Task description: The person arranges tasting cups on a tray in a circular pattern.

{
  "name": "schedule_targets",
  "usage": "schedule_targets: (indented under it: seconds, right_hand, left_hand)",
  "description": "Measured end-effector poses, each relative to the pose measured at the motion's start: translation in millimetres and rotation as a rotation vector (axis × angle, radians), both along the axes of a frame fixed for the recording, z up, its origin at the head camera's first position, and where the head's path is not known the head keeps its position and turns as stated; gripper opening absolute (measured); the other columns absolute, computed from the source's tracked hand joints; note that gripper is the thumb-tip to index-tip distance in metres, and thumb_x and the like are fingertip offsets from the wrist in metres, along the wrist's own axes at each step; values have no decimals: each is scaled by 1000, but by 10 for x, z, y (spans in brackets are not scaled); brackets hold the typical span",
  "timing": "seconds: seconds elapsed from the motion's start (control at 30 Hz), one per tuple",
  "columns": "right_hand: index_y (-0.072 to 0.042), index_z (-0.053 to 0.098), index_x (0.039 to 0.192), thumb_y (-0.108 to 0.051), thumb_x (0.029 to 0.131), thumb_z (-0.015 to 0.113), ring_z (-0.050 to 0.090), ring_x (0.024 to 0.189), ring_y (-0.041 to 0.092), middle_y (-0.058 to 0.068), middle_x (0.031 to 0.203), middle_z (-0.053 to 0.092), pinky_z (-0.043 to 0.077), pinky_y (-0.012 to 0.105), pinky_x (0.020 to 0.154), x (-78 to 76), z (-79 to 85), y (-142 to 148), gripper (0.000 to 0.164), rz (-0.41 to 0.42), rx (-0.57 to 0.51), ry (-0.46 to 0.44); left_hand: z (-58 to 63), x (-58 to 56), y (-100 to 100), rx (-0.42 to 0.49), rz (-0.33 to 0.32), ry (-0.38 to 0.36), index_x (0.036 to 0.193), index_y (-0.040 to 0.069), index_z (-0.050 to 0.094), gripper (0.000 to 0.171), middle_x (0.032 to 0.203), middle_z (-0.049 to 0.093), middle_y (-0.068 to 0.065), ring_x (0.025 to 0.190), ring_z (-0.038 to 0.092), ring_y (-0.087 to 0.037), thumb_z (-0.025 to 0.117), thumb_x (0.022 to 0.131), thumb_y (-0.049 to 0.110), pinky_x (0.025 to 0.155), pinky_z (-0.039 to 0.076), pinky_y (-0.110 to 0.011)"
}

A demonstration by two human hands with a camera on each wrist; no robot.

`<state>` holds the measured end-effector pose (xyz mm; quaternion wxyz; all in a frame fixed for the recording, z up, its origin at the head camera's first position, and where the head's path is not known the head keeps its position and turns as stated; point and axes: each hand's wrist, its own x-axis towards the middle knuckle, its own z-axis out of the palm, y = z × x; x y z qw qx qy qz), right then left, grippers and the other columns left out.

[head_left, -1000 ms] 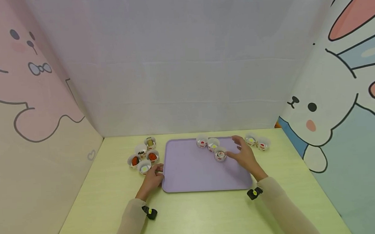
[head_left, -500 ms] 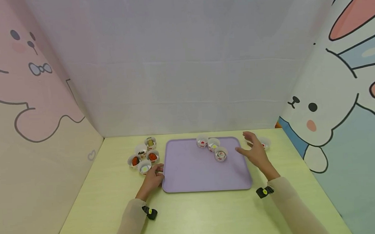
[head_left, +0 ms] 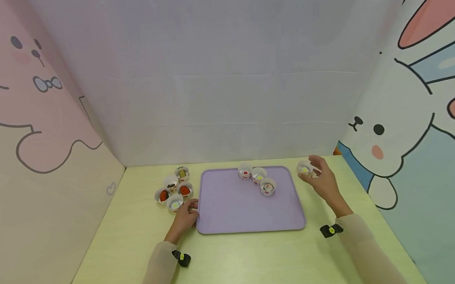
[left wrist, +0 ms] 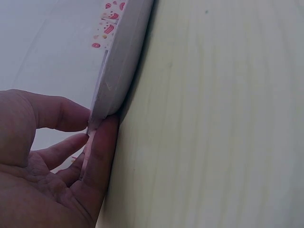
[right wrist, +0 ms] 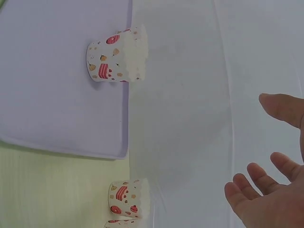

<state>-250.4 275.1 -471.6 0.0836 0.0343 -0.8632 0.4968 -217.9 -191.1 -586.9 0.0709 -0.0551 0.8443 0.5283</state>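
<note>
A lilac tray (head_left: 234,217) lies flat on the table, with three printed paper cups (head_left: 268,187) in a slanting row toward its back right. My left hand (head_left: 183,217) pinches the tray's left edge; in the left wrist view the thumb is at the top of the rim (left wrist: 118,61) and a finger lies along its underside. My right hand (head_left: 324,184), fingers spread and holding nothing, hovers at the paper cups right of the tray. One of these, a cup with a yellow-and-white piece (head_left: 305,169), shows beside the fingers; the other is hidden behind the hand.
Several more paper cups (head_left: 175,203) cluster on the table left of the tray, close by the left hand, with orange, dark and pale pieces in them. A white cloth wall (head_left: 226,96) rises along the table's back edge, with printed panels on both sides.
My right hand has moved right, from beside the front cup on the tray to the cups off its right side. That cup stays on the tray. The left hand keeps still.
</note>
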Motion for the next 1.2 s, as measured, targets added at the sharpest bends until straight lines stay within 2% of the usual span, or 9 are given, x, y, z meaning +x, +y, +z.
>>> schedule_targets:
  seconds: [0.33,0.5,0.73,1.2]
  right_hand:
    - [-4,30,149,-22,89,72,34,140,41,22,151,37,32,55,113,4,67,194,75,-42,-13,38]
    - [-5,30,150,-26,90,71,34,140,40,21,152,37,31,54,114,-22,82,294,75,-78,-9,34]
    - [-6,25,154,-33,90,71,32,141,42,22,155,33,30,55,114,-68,54,454,83,-102,-7,-2]
    - [-8,21,155,-40,89,70,25,144,42,21,158,24,26,55,117,-181,-86,690,88,-162,-121,-109]
  left_hand:
    - [20,6,-1,2,-2,10,135,1,53,52,118,60,-18,91,61,-20,56,84,-1,61,52,-30]
    - [36,8,2,0,-1,9,136,2,53,52,118,59,-18,91,61,-20,56,84,0,60,52,-29]
    - [19,3,4,-3,-1,6,136,1,53,52,118,60,-19,90,61,-20,56,84,0,61,52,-30]
    - [16,12,8,1,-1,15,135,1,53,52,118,60,-19,90,61,-19,56,83,-1,62,53,-30]
